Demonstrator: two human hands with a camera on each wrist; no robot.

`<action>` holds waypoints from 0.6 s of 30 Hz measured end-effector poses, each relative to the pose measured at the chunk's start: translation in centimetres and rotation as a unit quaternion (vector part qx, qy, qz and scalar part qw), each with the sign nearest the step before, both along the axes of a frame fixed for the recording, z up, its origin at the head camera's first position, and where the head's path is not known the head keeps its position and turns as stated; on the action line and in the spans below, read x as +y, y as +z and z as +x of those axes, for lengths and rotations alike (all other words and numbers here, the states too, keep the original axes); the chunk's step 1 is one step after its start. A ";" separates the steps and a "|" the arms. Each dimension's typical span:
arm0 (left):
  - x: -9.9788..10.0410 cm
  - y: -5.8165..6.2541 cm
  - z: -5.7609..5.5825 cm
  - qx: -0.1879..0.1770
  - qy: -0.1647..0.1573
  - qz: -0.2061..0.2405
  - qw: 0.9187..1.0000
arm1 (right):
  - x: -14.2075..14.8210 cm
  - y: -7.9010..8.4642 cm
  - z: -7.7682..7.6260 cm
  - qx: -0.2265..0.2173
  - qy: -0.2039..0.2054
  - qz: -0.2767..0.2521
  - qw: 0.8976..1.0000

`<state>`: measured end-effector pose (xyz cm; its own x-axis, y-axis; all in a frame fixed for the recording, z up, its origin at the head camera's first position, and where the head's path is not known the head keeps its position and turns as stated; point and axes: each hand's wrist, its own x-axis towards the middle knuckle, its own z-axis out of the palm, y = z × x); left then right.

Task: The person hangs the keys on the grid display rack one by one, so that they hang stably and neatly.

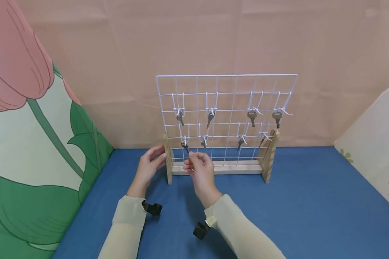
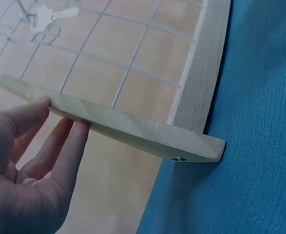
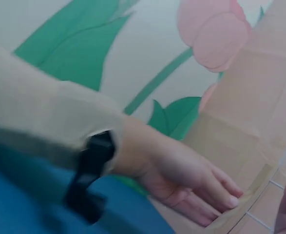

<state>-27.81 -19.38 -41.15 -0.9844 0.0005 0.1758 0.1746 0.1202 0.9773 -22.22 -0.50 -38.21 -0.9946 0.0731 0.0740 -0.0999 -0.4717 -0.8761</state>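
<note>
A white wire grid rack [image 1: 227, 110] on a wooden stand bears several keys on its hooks, in two rows. My left hand [image 1: 150, 166] holds the stand's left wooden upright [image 1: 168, 160], its thumb on one side and fingertips on the other in the left wrist view. At the lower left hook, my right hand [image 1: 201, 172] pinches the low end of a dark key [image 1: 184, 145] between thumb and forefinger. Its top end overlaps the hook in the head view. Another silver key [image 2: 44, 19] hangs near the hand in the left wrist view.
The stand's wooden base bar [image 1: 236, 169] lies on a blue cloth [image 1: 311, 201]. Close behind rises a tan backdrop [image 1: 227, 36]. Panels with a painted tulip [image 1: 16, 54] and flowers flank the table. Each wrist wears a black camera [image 1: 153, 208].
</note>
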 end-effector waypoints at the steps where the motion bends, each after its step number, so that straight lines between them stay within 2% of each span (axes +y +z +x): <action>1: 0.0 0.0 -0.1 -0.001 -0.001 0.000 1.000 | 0.6 -0.2 0.6 0.005 0.013 0.020 1.000; 3: 0.2 0.0 -0.1 -0.003 -0.001 -0.001 1.000 | 2.2 -0.7 1.7 0.026 0.041 0.072 0.996; 5: 0.3 0.1 -0.2 -0.002 -0.001 0.001 1.000 | 4.6 -1.1 2.7 0.074 0.055 0.139 0.986; 6: 0.3 0.1 -0.2 0.000 0.001 -0.002 1.000 | 6.1 -1.3 3.0 0.110 0.054 0.177 0.977; 8: 0.3 0.4 -0.2 0.006 0.003 -0.008 1.000 | 9.6 -1.6 3.2 0.193 0.026 0.258 0.946; 9: 0.3 0.6 -0.1 0.010 0.004 -0.015 1.000 | 11.5 -1.8 3.0 0.234 -0.003 0.301 0.924; 10: 0.3 0.8 -0.1 0.015 0.004 -0.025 1.000 | 13.6 -1.9 2.8 0.271 -0.039 0.348 0.897; 12: 0.0 1.0 0.1 0.030 0.002 -0.059 0.998 | 18.0 -2.0 2.1 0.318 -0.121 0.443 0.829; 14: -0.8 1.2 0.6 0.057 0.001 -0.133 0.990 | 22.8 -1.8 1.4 0.316 -0.172 0.534 0.766; 15: -1.3 1.3 0.9 0.073 0.003 -0.181 0.981 | 25.1 -1.8 1.0 0.303 -0.184 0.577 0.736; 16: -2.0 1.5 1.2 0.092 0.007 -0.234 0.968 | 27.3 -1.6 0.7 0.289 -0.190 0.616 0.708; 17: -2.7 1.8 1.6 0.113 0.012 -0.289 0.951 | 29.3 -1.5 0.4 0.266 -0.187 0.652 0.684; 18: -3.5 2.2 1.9 0.135 0.020 -0.342 0.930 | 31.1 -1.4 0.2 0.238 -0.177 0.683 0.668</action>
